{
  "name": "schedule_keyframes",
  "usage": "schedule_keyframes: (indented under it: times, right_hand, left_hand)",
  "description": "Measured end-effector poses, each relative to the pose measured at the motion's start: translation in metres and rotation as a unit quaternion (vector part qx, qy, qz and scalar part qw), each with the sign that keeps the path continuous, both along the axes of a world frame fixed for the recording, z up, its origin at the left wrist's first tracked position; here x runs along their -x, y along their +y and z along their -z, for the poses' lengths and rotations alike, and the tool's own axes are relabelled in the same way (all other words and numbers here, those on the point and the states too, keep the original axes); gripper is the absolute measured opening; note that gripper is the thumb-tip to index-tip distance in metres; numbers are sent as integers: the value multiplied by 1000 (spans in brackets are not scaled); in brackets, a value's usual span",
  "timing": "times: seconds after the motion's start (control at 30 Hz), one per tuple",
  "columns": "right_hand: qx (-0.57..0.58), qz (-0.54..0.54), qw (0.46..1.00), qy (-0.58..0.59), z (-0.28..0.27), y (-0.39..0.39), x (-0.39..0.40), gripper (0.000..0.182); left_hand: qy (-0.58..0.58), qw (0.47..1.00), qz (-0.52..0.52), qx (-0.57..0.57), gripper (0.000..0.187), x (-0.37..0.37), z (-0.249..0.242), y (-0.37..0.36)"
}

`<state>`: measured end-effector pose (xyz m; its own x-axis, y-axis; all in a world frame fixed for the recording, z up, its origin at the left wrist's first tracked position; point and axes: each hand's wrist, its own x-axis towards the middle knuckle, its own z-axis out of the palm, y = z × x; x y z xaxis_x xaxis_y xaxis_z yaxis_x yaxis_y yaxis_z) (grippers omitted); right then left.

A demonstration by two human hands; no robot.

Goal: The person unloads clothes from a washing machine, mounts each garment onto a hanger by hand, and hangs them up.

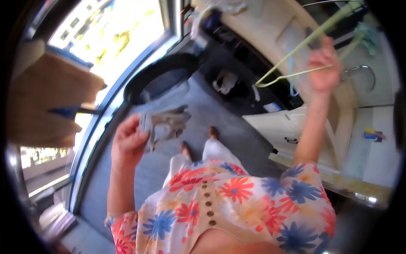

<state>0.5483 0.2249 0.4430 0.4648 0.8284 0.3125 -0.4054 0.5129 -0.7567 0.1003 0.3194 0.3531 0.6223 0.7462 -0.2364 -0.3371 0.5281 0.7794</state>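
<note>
My left hand (128, 142) is closed on the edge of a small grey garment (169, 122), held out in front of me over the floor. Its exact kind is hard to make out because of blur. Raised at the right, my right hand (325, 67) grips a pale green clothes hanger (311, 39) by its lower bar, and the hanger slants across the counter edge. Blur smears the fingers of this hand.
A dark front-loading washing machine (249, 55) stands ahead with its round door (163, 80) swung wide; pale laundry (227, 82) shows in the drum. To the right are a white cabinet (281, 131) and a faucet (366, 72). Brown garments (55, 101) hang by the window at left.
</note>
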Motion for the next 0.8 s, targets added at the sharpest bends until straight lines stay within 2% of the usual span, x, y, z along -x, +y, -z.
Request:
schedule_keyframes:
  times: [0.03,0.07,0.13,0.23,0.27,0.33,0.37,0.4,0.43,0.53,0.6,0.73,0.77,0.8]
  right_hand:
    - [-69,-109,992,1,-4,-16,-25,35]
    - [-96,-104,990,-18,-10,-24,-15,32]
    - [-84,-187,978,-31,-19,-33,1,32]
    - [17,-99,991,-88,-10,-38,35,36]
    - [75,-116,988,-71,-2,-34,44,36]
    - [193,-140,970,-40,31,-27,64,38]
    - [246,-125,959,-57,44,-25,82,38]
    - [299,-106,945,-77,54,-25,104,38]
    - [351,-86,927,-101,63,-26,119,39]
    - [433,-137,865,-215,92,-35,123,46]
    - [453,-185,847,-208,104,-34,129,49]
    - [403,-293,865,-66,130,-25,119,52]
    - [378,-329,865,-31,133,-33,120,43]
    - [381,-296,873,-74,134,-40,125,40]
  left_hand:
    - [6,1000,-20,-12,46,5,-6,-3]
    - [-2,1000,-21,-21,47,13,-15,-6]
    - [-20,999,-23,-37,47,30,-34,-15]
    - [-42,995,-46,-73,48,54,-51,-31]
    - [-29,994,-80,-75,48,59,-55,-39]
    - [-62,991,-49,-109,47,75,-51,-38]
    - [-129,986,11,-108,47,83,-50,-33]
    - [-94,990,-97,-51,39,77,-61,-47]
    - [-87,988,-114,-57,40,80,-61,-51]
    - [-102,982,-142,-67,42,83,-56,-58]
    - [-112,979,-154,-70,44,93,-53,-61]
    - [-142,973,-169,-66,45,111,-47,-77]
    - [-142,971,-179,-67,45,112,-49,-91]
    - [-142,969,-188,-68,45,114,-55,-106]
